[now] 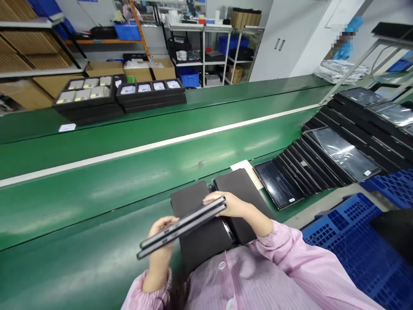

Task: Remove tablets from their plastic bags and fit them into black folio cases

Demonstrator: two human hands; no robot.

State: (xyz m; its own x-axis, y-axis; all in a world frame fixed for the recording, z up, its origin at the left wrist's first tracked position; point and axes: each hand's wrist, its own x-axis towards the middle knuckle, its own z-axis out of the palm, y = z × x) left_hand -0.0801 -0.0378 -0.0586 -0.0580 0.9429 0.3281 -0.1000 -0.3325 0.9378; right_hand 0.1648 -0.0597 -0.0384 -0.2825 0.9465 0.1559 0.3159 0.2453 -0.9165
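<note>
Two thin, grey-edged tablets [183, 227] are held together edge-on in front of my body. My left hand [161, 226] grips their left part, with fingers over the far side. My right hand [232, 206] is closed around their right end. Their screens are turned out of sight. Beneath them lie a black foam pad [206, 245] and, to its right, a second black foam pad [240, 185]. Something shiny shows in the gap between these pads.
Fanned-out tablets [280, 183] lie to the right, beside stacked black trays [361, 129]. A perforated white sheet [247, 165] lies behind the pads. Blue plastic crates [345, 228] stand at right. Across the green conveyor [129, 185] are black foam trays [151, 101] of small boxed parts.
</note>
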